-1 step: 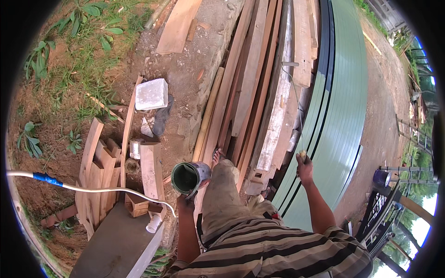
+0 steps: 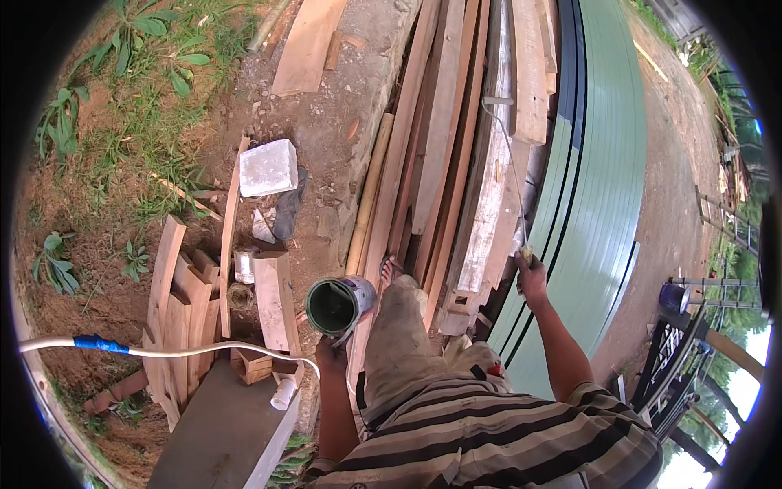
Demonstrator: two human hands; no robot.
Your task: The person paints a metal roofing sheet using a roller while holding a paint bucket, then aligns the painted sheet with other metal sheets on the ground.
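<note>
My left hand [image 2: 331,352] is closed at the side of an open paint can [image 2: 363,295], low on the left by my leg. The can tilts so its dark green inside shows; how far my fingers wrap its handle or rim is unclear. In my right hand [image 2: 532,279] is a long thin paint roller [image 2: 498,101], gripped by its yellowish handle end. Its wire rod runs away from me to a narrow head above the timber. Beside that hand lie long green panels [image 2: 607,179], with a dark band along their left side.
Long timber beams [image 2: 440,138] lie lengthwise ahead of my feet. To the left are a white block [image 2: 269,168], a dark shoe sole [image 2: 288,213], upright wood offcuts [image 2: 181,318] and a pale hose [image 2: 204,351] crossing a grey slab [image 2: 212,424]. A bucket [image 2: 673,298] stands far right.
My right hand has shifted slightly left and away from me, carrying the roller's head further over the timber. The can has moved slightly to the right in view.
</note>
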